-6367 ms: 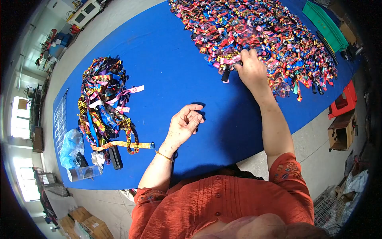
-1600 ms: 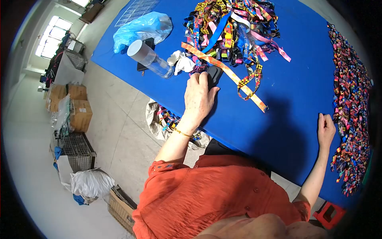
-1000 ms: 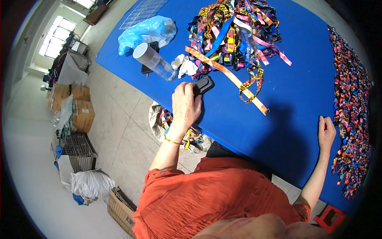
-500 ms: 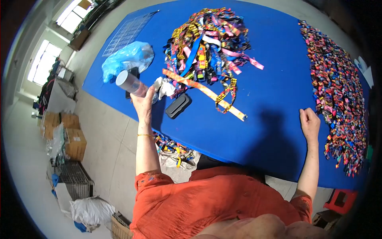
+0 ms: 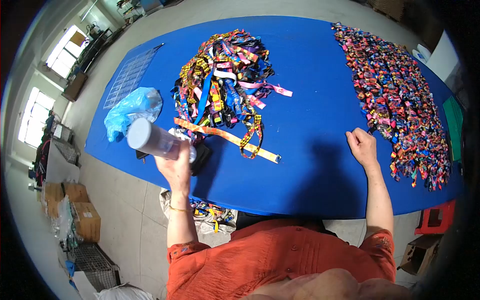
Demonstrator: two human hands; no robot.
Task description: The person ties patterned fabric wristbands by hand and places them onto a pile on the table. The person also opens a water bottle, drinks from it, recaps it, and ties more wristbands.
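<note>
My left hand (image 5: 174, 170) is closed around a clear drinking bottle (image 5: 159, 141) with a pale grey lid. The bottle is held tilted above the table's near left part, lid toward the upper left. Partly hidden behind that hand lies a black case (image 5: 201, 159). My right hand (image 5: 363, 148) is curled into a fist at the table, with nothing visible in it. It is close to the left edge of a wide spread of small multicoloured strap pieces (image 5: 400, 100). A heap of colourful straps (image 5: 225, 75) lies between my hands, farther back, with an orange-yellow strap (image 5: 227, 137) in front.
The blue table (image 5: 300, 60) spans the view. A blue plastic bag (image 5: 132, 107) and a wire grid (image 5: 131, 72) lie at its left. Cardboard boxes (image 5: 86, 220) stand on the floor at left; a red stool (image 5: 434, 220) is at lower right.
The view has shifted, so the table items appear farther left. My left hand has raised the bottle nearer the camera. My right hand stays a fist near the strap pieces.
</note>
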